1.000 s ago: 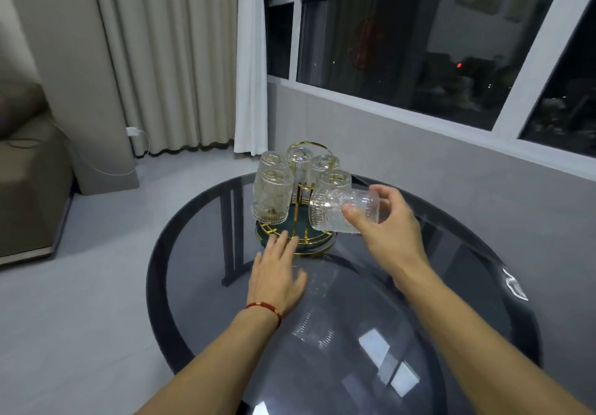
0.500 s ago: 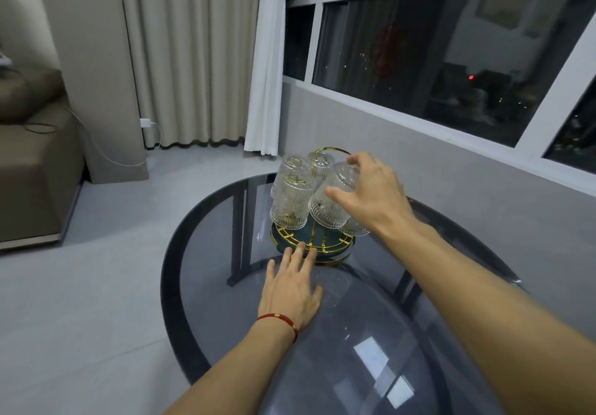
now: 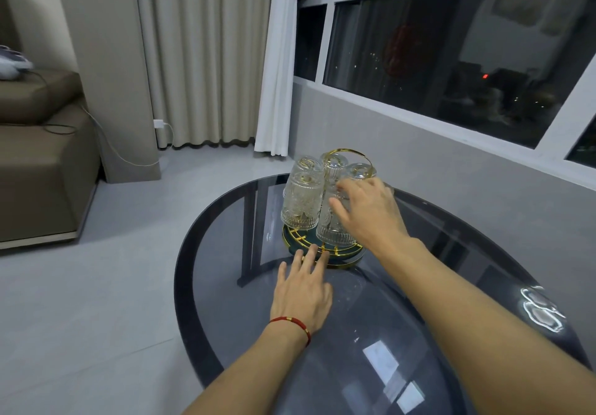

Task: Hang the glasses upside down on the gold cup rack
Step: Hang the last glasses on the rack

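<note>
The gold cup rack (image 3: 350,153) with its round green base stands at the far side of the dark glass table (image 3: 225,285). Several ribbed clear glasses hang upside down on it, the front-left glass (image 3: 301,202) in plain sight. My right hand (image 3: 371,211) wraps around the front-right glass (image 3: 330,232), which is upside down over the rack, low near the base. My left hand (image 3: 301,289) lies flat on the table with its fingers spread and the fingertips touching the rack's base rim.
A grey wall and a dark window run close behind the rack on the right. A brown sofa (image 3: 38,156) stands to the left on the pale floor. Curtains (image 3: 200,53) hang at the back, with a plugged-in cable beside them.
My right hand has turned the glass from sideways to upside down and lowered it onto the rack's front-right side. My left hand has stayed flat at the base.
</note>
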Demonstrator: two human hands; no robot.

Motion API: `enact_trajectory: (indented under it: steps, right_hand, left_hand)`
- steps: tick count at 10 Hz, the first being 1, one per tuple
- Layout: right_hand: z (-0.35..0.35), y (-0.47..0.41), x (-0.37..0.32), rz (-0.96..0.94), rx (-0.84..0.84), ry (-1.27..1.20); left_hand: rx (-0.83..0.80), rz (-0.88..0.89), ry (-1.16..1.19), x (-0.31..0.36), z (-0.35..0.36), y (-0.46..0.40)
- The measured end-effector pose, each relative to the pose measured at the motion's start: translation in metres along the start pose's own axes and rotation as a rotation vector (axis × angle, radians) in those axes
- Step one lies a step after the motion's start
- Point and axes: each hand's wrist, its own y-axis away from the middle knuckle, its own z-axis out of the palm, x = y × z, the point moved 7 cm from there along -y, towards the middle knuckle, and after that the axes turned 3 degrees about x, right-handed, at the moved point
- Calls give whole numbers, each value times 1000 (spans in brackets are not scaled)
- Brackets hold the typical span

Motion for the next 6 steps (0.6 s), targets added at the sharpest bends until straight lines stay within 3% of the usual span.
enact_trajectory:
  steps: [1,3,5,6]
  right_hand:
    - [4,6,1,-7,-22,6]
    - [14,25,7,-43,-236,-140]
    - [-16,83,22,-10,-114,-302]
    - [-21,137,35,75,-109,-454]
  left_hand:
    - [-7,-5,-6,-1,1,-1]
    - [-18,-6,2,-3,0,2]
    - [-17,-39,21,0,-8,11]
    - [-117,-62,0,2,-11,18]
